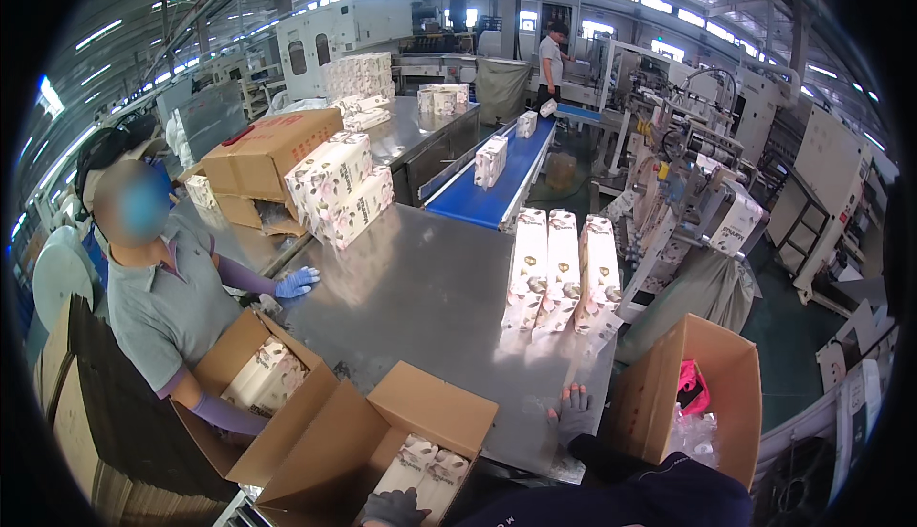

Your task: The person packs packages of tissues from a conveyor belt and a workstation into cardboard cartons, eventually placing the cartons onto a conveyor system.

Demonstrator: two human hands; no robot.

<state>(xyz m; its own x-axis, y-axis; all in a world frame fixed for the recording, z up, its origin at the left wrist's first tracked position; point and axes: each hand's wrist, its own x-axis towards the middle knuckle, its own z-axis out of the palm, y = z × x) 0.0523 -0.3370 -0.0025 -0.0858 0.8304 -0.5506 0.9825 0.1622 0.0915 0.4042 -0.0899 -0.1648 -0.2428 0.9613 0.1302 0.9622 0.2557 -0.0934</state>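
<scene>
In a grey glove, my left hand (394, 508) is at the bottom, inside an open cardboard box (430, 403). Its fingers lie over the top of flower-printed packs (420, 470) standing in that box. My right hand (575, 414), in a grey glove with bare fingertips, rests on the metal table (420, 288) near its right edge, fingers stretched out and nothing in them. Beyond it, three tall white flower-printed packs (562, 274) stand side by side on the tabletop. The palm of my left hand is hidden.
Left of me a co-worker (172, 279) has a blue-gloved hand on the table and an arm in another box (215, 365). A blue conveyor (468, 193) carries packs at the table's far edge. An open box (659, 384) holding plastic and something pink stands right.
</scene>
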